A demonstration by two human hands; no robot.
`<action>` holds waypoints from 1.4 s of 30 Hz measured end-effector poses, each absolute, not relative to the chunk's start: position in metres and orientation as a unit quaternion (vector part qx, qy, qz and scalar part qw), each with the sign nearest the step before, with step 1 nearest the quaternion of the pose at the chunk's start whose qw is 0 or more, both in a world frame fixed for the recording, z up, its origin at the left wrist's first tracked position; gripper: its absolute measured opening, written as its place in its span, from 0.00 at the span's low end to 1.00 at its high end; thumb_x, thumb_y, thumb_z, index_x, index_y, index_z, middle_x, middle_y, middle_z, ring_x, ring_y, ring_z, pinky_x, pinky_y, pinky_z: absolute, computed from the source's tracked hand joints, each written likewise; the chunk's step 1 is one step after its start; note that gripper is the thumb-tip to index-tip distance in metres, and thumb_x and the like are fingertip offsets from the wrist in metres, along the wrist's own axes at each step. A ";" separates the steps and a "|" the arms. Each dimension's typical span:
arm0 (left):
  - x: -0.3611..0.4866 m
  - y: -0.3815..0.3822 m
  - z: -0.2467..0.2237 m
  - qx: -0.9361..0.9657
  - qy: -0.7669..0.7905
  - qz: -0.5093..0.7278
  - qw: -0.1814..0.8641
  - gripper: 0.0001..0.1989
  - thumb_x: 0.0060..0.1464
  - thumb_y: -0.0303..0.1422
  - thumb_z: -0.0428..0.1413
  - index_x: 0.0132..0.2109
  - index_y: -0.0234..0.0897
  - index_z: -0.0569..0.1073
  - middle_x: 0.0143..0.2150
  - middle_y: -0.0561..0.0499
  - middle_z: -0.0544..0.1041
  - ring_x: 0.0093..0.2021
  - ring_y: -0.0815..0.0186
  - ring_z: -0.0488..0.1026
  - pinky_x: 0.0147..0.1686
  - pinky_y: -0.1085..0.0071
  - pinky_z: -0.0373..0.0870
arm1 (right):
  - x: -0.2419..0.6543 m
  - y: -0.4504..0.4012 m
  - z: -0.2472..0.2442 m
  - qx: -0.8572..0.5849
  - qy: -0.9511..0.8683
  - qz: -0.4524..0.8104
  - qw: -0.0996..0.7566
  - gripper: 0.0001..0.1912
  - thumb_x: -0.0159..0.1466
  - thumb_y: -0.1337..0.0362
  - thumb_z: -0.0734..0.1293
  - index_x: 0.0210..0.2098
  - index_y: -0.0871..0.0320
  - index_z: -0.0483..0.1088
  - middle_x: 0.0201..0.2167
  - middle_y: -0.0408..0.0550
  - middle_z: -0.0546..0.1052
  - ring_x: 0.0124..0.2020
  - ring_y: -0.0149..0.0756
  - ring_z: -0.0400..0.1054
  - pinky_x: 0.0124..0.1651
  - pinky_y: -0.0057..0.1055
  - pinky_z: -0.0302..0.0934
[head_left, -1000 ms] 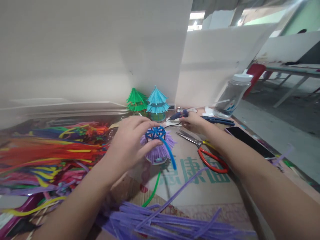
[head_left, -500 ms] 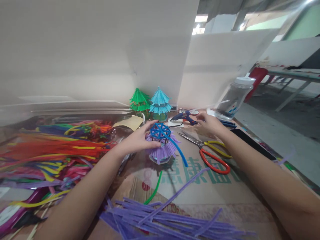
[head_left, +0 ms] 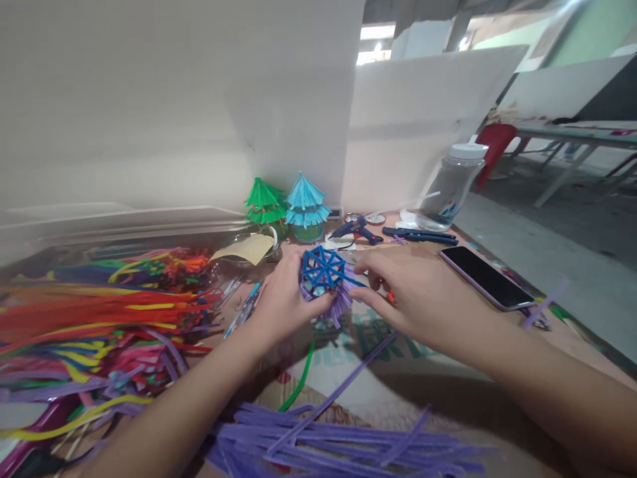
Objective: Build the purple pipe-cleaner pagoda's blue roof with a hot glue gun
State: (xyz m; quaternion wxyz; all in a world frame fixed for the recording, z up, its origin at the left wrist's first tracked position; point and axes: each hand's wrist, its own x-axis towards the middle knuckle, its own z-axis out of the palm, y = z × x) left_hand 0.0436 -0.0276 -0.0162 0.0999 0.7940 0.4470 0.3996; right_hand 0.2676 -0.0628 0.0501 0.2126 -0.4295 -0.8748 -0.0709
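Dim room, bright upper-right gaps, blurred, stretched edges

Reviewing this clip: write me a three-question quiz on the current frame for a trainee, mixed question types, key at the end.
1. Multiple choice. By the wall stands a green-roofed model. What colour is the roof of the neighbouring model?
A) red
B) light blue
C) yellow

2. True or false. Neither hand holds the glue gun.

3. Fill in the blank. The left hand grips the purple-fringed model, whose spoked top is ____.

Key: 1 B; 2 true; 3 blue.
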 end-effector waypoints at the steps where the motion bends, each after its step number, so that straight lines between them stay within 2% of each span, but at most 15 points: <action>1: 0.044 -0.028 -0.017 0.797 0.442 0.399 0.099 0.31 0.50 0.35 0.63 0.60 0.39 0.63 0.57 0.43 0.71 0.57 0.53 0.70 0.57 0.55 0.68 | 0.268 -0.061 0.048 -0.425 -0.878 -0.079 0.203 0.09 0.68 0.59 0.65 0.40 0.58 0.73 0.33 0.49 0.79 0.36 0.44 0.72 0.37 0.34 0.56; 4: 0.045 -0.029 -0.017 0.797 0.439 0.402 0.099 0.32 0.50 0.35 0.63 0.61 0.39 0.62 0.57 0.43 0.72 0.58 0.53 0.70 0.58 0.55 0.67 | 0.272 -0.055 0.046 -0.411 -0.882 -0.078 0.218 0.10 0.70 0.64 0.62 0.35 0.58 0.73 0.31 0.49 0.79 0.35 0.41 0.72 0.37 0.33 0.55; 7: 0.044 -0.028 -0.018 0.796 0.437 0.408 0.097 0.33 0.50 0.36 0.63 0.62 0.40 0.61 0.58 0.43 0.71 0.59 0.52 0.69 0.59 0.55 0.66 | 0.274 -0.052 0.044 -0.386 -0.883 -0.079 0.256 0.12 0.70 0.64 0.60 0.33 0.59 0.73 0.29 0.49 0.77 0.33 0.38 0.70 0.36 0.33 0.55; 12: 0.043 -0.026 -0.021 0.789 0.434 0.422 0.107 0.31 0.50 0.34 0.63 0.60 0.41 0.63 0.57 0.45 0.71 0.58 0.54 0.70 0.57 0.57 0.68 | 0.271 -0.045 0.026 -0.340 -0.900 -0.094 0.257 0.14 0.69 0.66 0.60 0.27 0.59 0.69 0.24 0.46 0.73 0.27 0.35 0.65 0.32 0.32 0.50; 16: 0.041 -0.025 -0.022 0.778 0.450 0.421 0.122 0.30 0.50 0.35 0.63 0.58 0.40 0.64 0.57 0.44 0.72 0.57 0.52 0.71 0.55 0.57 0.69 | 0.271 -0.038 0.015 -0.332 -0.899 -0.096 0.270 0.15 0.70 0.65 0.60 0.28 0.59 0.69 0.23 0.46 0.71 0.27 0.35 0.63 0.32 0.32 0.50; 23: 0.043 -0.026 -0.021 0.784 0.439 0.420 0.127 0.31 0.51 0.36 0.63 0.60 0.40 0.63 0.58 0.44 0.72 0.58 0.52 0.71 0.57 0.56 0.69 | 0.277 -0.041 0.029 -0.332 -0.898 -0.113 0.267 0.14 0.69 0.65 0.60 0.28 0.60 0.70 0.25 0.49 0.72 0.30 0.37 0.65 0.34 0.33 0.52; 29: 0.041 -0.024 -0.025 0.770 0.449 0.431 0.140 0.32 0.51 0.40 0.64 0.61 0.41 0.63 0.60 0.44 0.71 0.61 0.52 0.69 0.60 0.55 0.68 | 0.274 -0.035 0.016 -0.335 -0.899 -0.085 0.268 0.14 0.70 0.65 0.60 0.31 0.60 0.71 0.25 0.48 0.73 0.28 0.36 0.64 0.32 0.32 0.50; 33: 0.039 -0.021 -0.028 0.747 0.460 0.447 0.177 0.42 0.48 0.42 0.67 0.66 0.43 0.56 0.64 0.42 0.67 0.63 0.51 0.67 0.61 0.53 0.66 | 0.274 -0.031 0.011 -0.349 -0.900 -0.048 0.258 0.14 0.71 0.63 0.59 0.33 0.60 0.73 0.27 0.49 0.75 0.30 0.36 0.67 0.33 0.31 0.51; 36: 0.038 -0.019 -0.029 0.731 0.454 0.462 0.218 0.49 0.47 0.43 0.68 0.69 0.42 0.50 0.61 0.40 0.69 0.61 0.51 0.69 0.60 0.53 0.67 | 0.274 -0.029 0.010 -0.349 -0.899 -0.030 0.262 0.14 0.71 0.62 0.59 0.34 0.60 0.73 0.29 0.49 0.77 0.31 0.37 0.68 0.34 0.31 0.52; 39: 0.036 -0.018 -0.029 0.731 0.431 0.473 0.236 0.45 0.49 0.43 0.67 0.67 0.43 0.52 0.62 0.40 0.69 0.62 0.53 0.69 0.61 0.53 0.66 | 0.275 -0.028 0.010 -0.349 -0.900 -0.025 0.261 0.15 0.71 0.62 0.59 0.34 0.60 0.73 0.28 0.49 0.76 0.31 0.37 0.68 0.34 0.32 0.52; 42: 0.034 -0.018 -0.027 0.736 0.430 0.479 0.211 0.43 0.49 0.44 0.67 0.65 0.42 0.56 0.64 0.39 0.66 0.63 0.52 0.67 0.62 0.53 0.65 | 0.275 -0.027 0.010 -0.351 -0.899 -0.021 0.260 0.15 0.71 0.62 0.59 0.33 0.60 0.73 0.28 0.49 0.76 0.30 0.37 0.67 0.34 0.32 0.52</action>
